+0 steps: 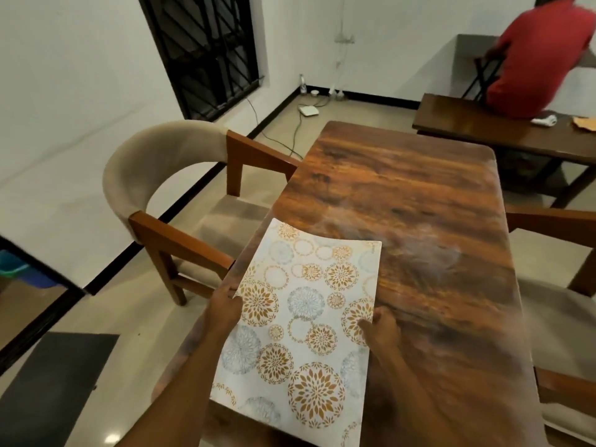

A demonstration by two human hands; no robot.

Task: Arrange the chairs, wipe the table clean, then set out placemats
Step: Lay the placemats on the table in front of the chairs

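Note:
A white placemat (306,321) printed with orange and grey flower circles lies over the near left part of the dark wooden table (419,204). My left hand (224,304) grips its left edge, thumb on top. My right hand (379,325) holds its right edge with the fingers curled on it. A beige cushioned chair (167,175) with wooden arms is tucked against the table's left side. Parts of two more chairs (561,304) show along the right side.
A wooden bench (483,127) stands beyond the table, with a person in a red shirt (535,53) sitting on it, facing away. Cables and a white device (308,110) lie on the floor by the far wall. A dark mat (54,388) lies at the lower left.

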